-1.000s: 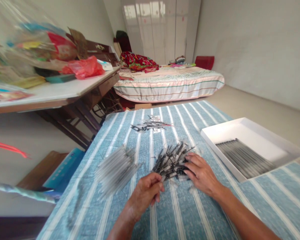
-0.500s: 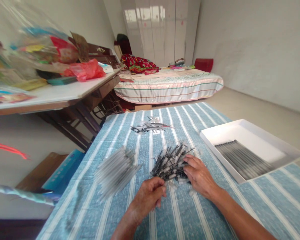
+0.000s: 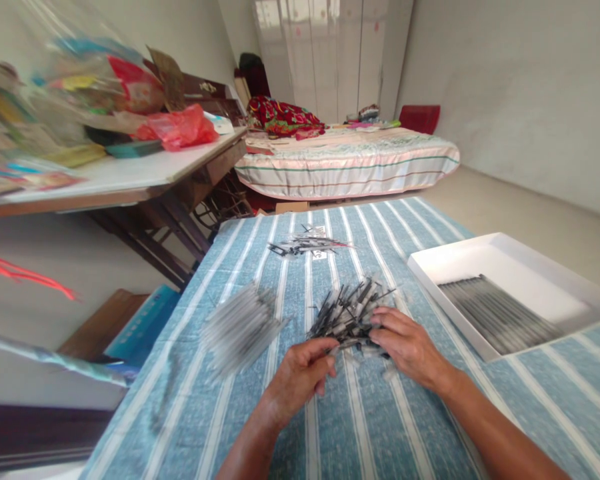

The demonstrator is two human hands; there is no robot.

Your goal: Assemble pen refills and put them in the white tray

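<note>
Nearest the viewer, both forearms reached onto the counter [image 3: 380,427], which was covered by a blue cloth with white stripes. The left hand [image 3: 300,377] lay at the near edge of a pile of small dark parts [image 3: 347,312], its fingers curled inward with the thumb against them. Whether that grip pinched one of the parts could not be told, since the fingertips hid it. The right hand [image 3: 410,347] rested just beside it on the right, palm down. Its grip was released and its fingers were spread over the near right side of the pile, touching the parts.

Left of the pile, a little apart from it, lay a blurred heap of pale grey tubes [image 3: 240,327]. On the right of the counter sat a white tray [image 3: 525,273], with a row of dark rods [image 3: 500,313] laid side by side in its near half. Farther along the cloth, well apart from the hands, lay a small cluster of dark pieces [image 3: 307,247].

Beyond the counter on the left stood a side counter [image 3: 130,175] heaped with bags, among them a red bag [image 3: 177,128]. At the far end of the room were a bed [image 3: 350,163] with a striped cover and, behind it, a glossy white wardrobe [image 3: 330,60].
</note>
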